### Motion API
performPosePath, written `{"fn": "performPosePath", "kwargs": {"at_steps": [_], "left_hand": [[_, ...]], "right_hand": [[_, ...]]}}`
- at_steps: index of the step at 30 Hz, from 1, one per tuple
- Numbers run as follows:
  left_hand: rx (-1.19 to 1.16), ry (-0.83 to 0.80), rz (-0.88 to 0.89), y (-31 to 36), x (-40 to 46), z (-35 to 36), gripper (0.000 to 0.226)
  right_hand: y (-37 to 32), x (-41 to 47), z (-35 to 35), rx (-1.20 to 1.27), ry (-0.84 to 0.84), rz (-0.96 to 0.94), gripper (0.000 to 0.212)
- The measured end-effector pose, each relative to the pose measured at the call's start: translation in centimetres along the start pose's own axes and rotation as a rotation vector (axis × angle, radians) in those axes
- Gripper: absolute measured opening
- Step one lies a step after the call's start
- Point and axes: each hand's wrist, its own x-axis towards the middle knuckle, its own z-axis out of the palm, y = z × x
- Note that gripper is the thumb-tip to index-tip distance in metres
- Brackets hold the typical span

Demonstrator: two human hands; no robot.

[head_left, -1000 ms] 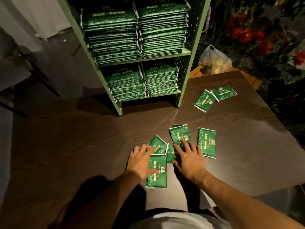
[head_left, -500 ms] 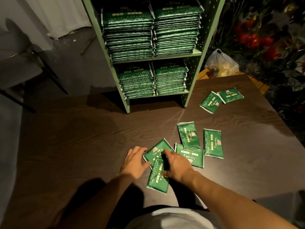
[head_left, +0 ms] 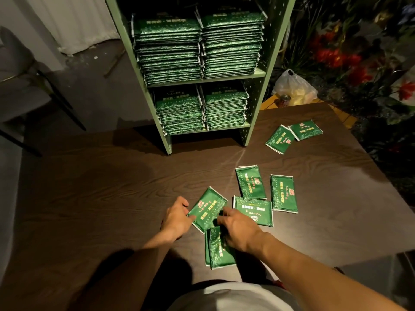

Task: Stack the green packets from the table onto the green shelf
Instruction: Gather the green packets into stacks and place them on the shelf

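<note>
Seven loose packets: flat green foil packets with pale scroll print and gold lettering lie on the dark wood-grain table (head_left: 89, 187), all in front of the green shelf.
Landmark: tall pale-green metal shelf (head_left: 256, 104) with perforated side panels stands on the table's far edge.
Shelf stock: two stacks side by side on the upper board (head_left: 197, 46), two shorter stacks on the lower board (head_left: 202, 108).
Left hand: left hand (head_left: 176, 218) grips the left edge of a tilted packet (head_left: 207, 208), fingers curled round it, thumb on its face, in front of the shelf.
Right hand: right hand (head_left: 238, 227) has fingers bent down onto the same packet's right corner and onto a near packet pair (head_left: 219, 250); whether it pinches either I cannot tell.
Middle group: three packets (head_left: 265, 196) lie just right of the hands, one sideways, two upright, closer to the shelf than the pair.
Far pair: two packets (head_left: 293, 135) touch each other, just right of the shelf's foot.
Beyond the table: clear plastic bag (head_left: 294, 88) and a small can (head_left: 284, 99), right of the shelf; red flowers (head_left: 336, 57) behind.
</note>
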Motion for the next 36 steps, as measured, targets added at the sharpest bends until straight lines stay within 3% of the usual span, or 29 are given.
{"fn": "performPosePath", "kwargs": {"at_steps": [4, 6, 9, 11, 13, 16, 20, 25, 29, 33, 36], "left_hand": [[-0.117, 0.105, -0.056, -0.5, 0.6, -1.1, 0.025], [-0.148, 0.154, -0.065, -0.7, 0.8, -1.8, 0.018], [-0.150, 0.180, -0.068, -1.2, 1.0, -2.0, 0.015], [-0.137, 0.159, -0.068, -1.3, 0.8, -1.9, 0.015], [-0.125, 0.137, -0.030, -1.1, 0.4, -1.8, 0.017], [-0.134, 0.072, 0.079, -1.1, -0.1, -1.8, 0.021], [-0.172, 0.000, 0.156, -1.1, -0.4, -1.6, 0.023], [-0.277, -0.178, 0.110, -0.7, -1.4, -1.8, 0.028], [-0.446, -0.234, 0.030, -0.5, -1.8, -2.1, 0.018], [-0.220, -0.284, 0.132, -0.9, -1.8, -1.6, 0.043], [-0.118, -0.319, 0.220, -0.1, -1.5, -1.2, 0.032]], "right_hand": [[-0.3, -0.1, 0.6, 0.096, 0.089, -0.028, 0.054], [-0.7, -0.3, 0.3, 0.107, 0.147, 0.077, 0.048], [-1.6, -0.4, -0.2, -0.139, -0.050, 0.284, 0.065], [-2.1, -0.4, 0.3, -0.242, -0.192, 0.285, 0.070], [-2.4, -0.2, 0.7, -0.152, -0.187, 0.228, 0.056], [-2.4, 0.5, 1.0, -0.024, -0.089, 0.050, 0.036], [-1.9, 1.4, 0.9, 0.152, 0.165, -0.068, 0.038], [-0.9, 2.0, 0.1, 0.087, 0.261, 0.032, 0.068], [-0.1, 2.2, 0.3, -0.100, 0.248, 0.075, 0.052], [0.0, 2.1, 0.3, 0.216, 0.184, 0.084, 0.035], [0.4, 1.8, 0.3, 0.299, 0.192, 0.098, 0.041]]}}
